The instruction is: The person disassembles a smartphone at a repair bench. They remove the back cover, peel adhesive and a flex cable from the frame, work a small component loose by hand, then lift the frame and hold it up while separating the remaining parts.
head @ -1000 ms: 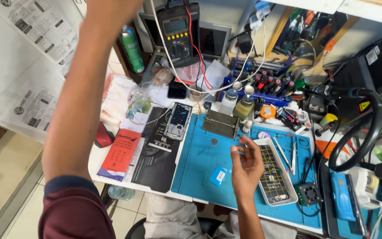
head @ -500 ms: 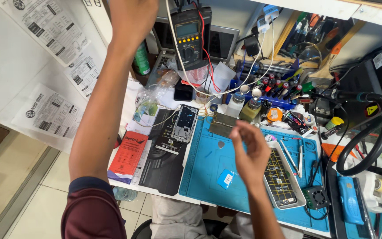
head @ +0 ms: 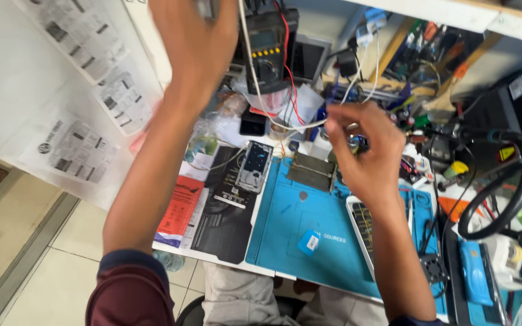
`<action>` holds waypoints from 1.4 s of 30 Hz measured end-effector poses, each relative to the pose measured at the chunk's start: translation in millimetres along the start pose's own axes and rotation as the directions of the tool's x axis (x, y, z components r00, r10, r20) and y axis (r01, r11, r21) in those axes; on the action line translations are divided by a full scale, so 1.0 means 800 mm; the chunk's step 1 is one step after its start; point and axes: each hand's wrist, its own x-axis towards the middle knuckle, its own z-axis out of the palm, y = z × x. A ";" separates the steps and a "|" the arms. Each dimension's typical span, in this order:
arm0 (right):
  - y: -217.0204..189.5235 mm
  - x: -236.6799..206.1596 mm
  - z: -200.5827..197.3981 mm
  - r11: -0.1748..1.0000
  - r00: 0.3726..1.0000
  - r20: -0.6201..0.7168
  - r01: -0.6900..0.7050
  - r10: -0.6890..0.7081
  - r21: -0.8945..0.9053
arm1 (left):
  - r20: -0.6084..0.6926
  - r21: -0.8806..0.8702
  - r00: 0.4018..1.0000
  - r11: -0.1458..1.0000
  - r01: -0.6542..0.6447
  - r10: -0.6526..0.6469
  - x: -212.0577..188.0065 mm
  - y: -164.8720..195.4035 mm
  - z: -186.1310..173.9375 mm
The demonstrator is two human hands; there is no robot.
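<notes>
My left hand point(head: 196, 45) is raised high at the top of the view, back toward me, its fingers hidden at the frame edge beside a dark multimeter point(head: 268, 51). A white cable point(head: 255, 90) runs down past that hand and curves right to my right hand point(head: 360, 154), which hovers above the blue work mat point(head: 300, 220) with its fingertips pinched on the cable's end. An opened phone point(head: 254, 166) lies on a black mat point(head: 228, 214) below and between the hands. A grey metal plate point(head: 312, 172) rests on the blue mat just left of my right hand.
A white parts tray point(head: 360, 220) lies under my right wrist. A small blue tag point(head: 308, 241) sits on the mat, a red packet point(head: 179, 205) at the bench's left edge. Tools and bottles crowd the back; a black ring point(head: 495, 181) stands right. Printed sheets point(head: 77, 139) cover the left wall.
My right hand has risen from the parts tray toward the back of the bench and now pinches the cable. My left arm stays raised; the view has tilted closer.
</notes>
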 end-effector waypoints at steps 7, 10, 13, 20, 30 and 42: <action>0.053 -0.150 -0.091 0.911 0.899 0.154 -0.410 0.411 -0.038 | 0.318 -0.245 0.947 0.960 0.134 -0.051 -0.235 0.104 -0.064; 0.069 -0.234 -0.131 0.824 0.816 0.117 -0.561 0.566 -0.075 | 0.502 -0.156 0.827 0.914 0.376 -0.254 -0.342 0.141 -0.074; 0.069 -0.305 -0.168 0.758 0.755 0.083 -0.636 0.650 -0.144 | 0.583 -0.084 0.697 0.822 0.564 -0.419 -0.427 0.174 -0.072; 0.074 -0.377 -0.173 0.755 0.800 0.028 -0.552 0.599 -0.353 | 0.788 0.097 0.521 0.901 0.424 -0.330 -0.494 0.217 -0.043; 0.096 -0.377 -0.150 0.680 0.784 0.114 -0.445 0.610 -0.582 | 0.906 -0.020 0.404 0.943 0.332 -0.123 -0.476 0.215 -0.007; 0.071 -0.359 -0.105 0.536 0.677 0.005 -0.579 0.736 -0.614 | 0.854 -0.185 0.304 0.299 0.936 -0.422 -0.462 0.193 0.000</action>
